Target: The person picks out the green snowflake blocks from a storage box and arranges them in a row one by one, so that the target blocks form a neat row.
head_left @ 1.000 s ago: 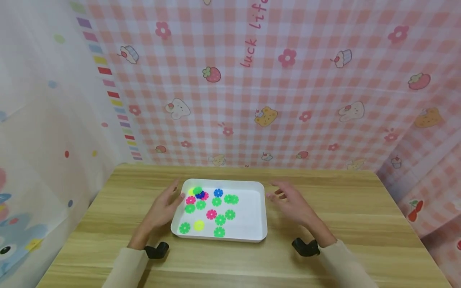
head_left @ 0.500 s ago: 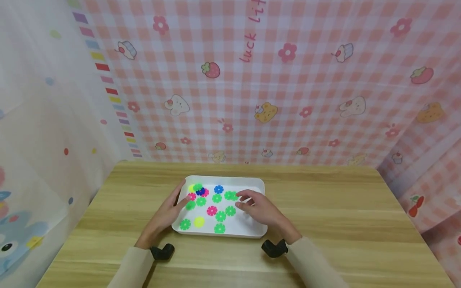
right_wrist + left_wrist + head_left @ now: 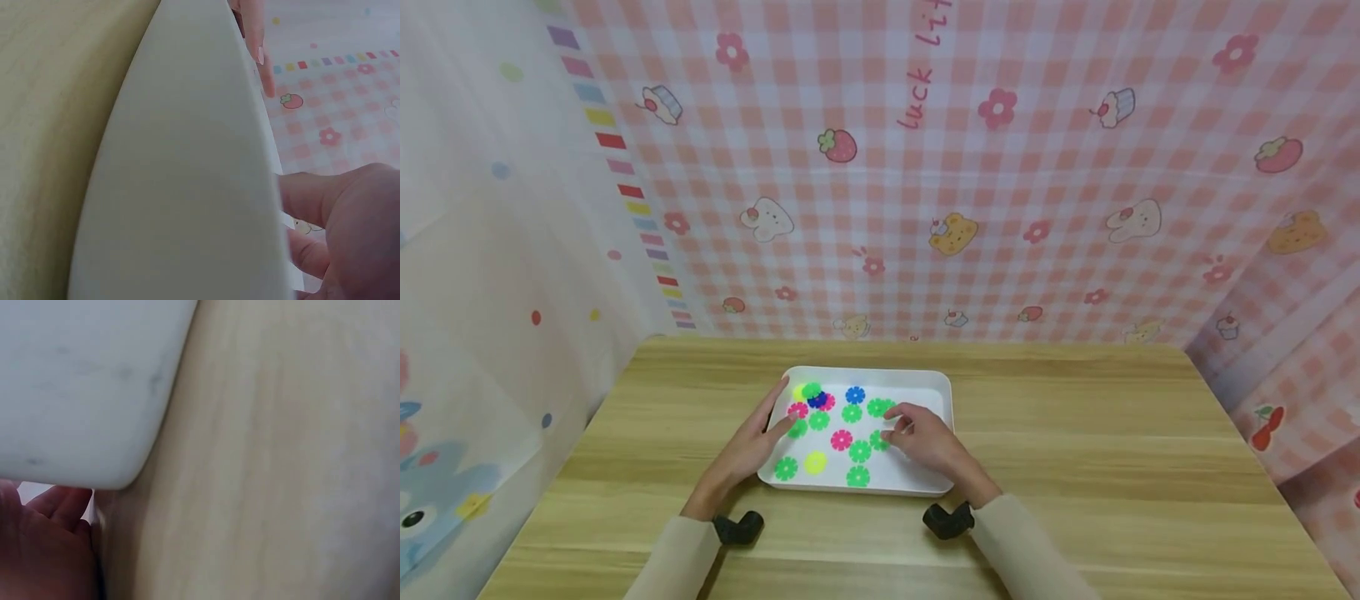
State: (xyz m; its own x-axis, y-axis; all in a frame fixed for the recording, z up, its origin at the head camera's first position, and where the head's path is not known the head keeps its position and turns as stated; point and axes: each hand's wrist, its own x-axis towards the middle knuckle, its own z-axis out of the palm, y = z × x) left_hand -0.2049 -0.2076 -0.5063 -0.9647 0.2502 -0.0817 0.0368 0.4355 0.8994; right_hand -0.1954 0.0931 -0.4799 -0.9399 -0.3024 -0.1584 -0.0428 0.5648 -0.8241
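Note:
A white rectangular tray (image 3: 917,486) lies on the table with several snowflake building discs in it, green, pink, yellow and blue. My left hand (image 3: 752,442) holds the tray's left side, fingers along the outer wall and thumb over the rim near a pink disc (image 3: 798,410). In the left wrist view, the left hand (image 3: 50,544) shows behind the tray's corner. My right hand (image 3: 925,437) is over the tray's right half, fingers bent and thumb apart from the forefinger. Its fingertips are right at the overlapping green discs (image 3: 878,407), its thumb at another green disc (image 3: 877,440).
The tray stands on a wood-grain table (image 3: 1075,433). Behind it hangs a pink checked cloth (image 3: 880,208), and a white dotted cloth (image 3: 497,250) covers the left side. A dark blue disc (image 3: 817,400) lies among others in the tray's back left corner.
My right hand has come from beyond the tray's right edge to over the discs, lately a little further left. My left hand has moved up along the tray's left side and taken hold there.

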